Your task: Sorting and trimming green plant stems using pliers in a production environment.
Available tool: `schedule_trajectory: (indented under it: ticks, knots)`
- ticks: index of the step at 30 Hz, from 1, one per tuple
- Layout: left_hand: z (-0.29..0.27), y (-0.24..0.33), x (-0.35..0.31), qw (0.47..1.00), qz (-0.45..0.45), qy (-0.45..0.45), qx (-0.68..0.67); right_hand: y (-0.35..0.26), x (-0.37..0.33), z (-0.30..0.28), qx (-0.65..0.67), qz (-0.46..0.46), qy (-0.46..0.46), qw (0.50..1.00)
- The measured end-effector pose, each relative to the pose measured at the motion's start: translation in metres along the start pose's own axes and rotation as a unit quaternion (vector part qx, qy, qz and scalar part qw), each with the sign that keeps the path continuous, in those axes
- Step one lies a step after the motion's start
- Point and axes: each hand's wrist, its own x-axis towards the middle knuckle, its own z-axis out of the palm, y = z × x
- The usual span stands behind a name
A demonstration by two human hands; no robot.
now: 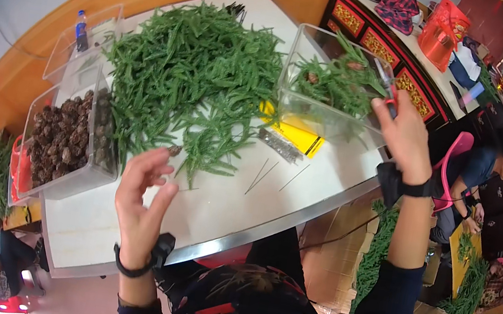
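My left hand (144, 195) hovers over the near left of the white table, fingers curved and thumb apart. Just past its fingertips is a small pine cone (174, 151); I cannot tell whether they touch. At the right, my right hand (406, 132) grips a red-handled cutting tool (385, 75), scissors or pliers, at the edge of a clear plastic bin (289, 63). In that bin lie green sprigs with pine cones (335, 83). A large heap of green artificial sprigs (195, 56) covers the table's middle.
Left of the heap, a clear bin holds brown pine cones (64, 134). A blue-capped bottle (81, 29) stands behind it. Thin wires (261, 175), a packet of small pieces (280, 145) and a yellow card (299, 137) lie near the front. Another person (480, 174) sits at the right.
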Motion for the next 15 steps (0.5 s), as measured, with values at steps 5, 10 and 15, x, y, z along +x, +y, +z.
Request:
schedule_trajectory:
  ticks: [5, 10, 15]
  knots:
    - [-0.021, -0.029, 0.023, 0.990, -0.107, -0.002, -0.092, 0.015, 0.002, 0.016, 0.036, 0.007, 0.075, 0.996]
    - [-0.039, -0.045, 0.026, 0.988, -0.131, 0.055, -0.067, -0.025, -0.046, 0.061, 0.135, -0.133, -0.100, 0.977]
    - [-0.044, -0.063, 0.016, 0.977, -0.100, 0.040, 0.187, -0.045, -0.084, 0.134, 0.035, -0.254, -0.204, 0.945]
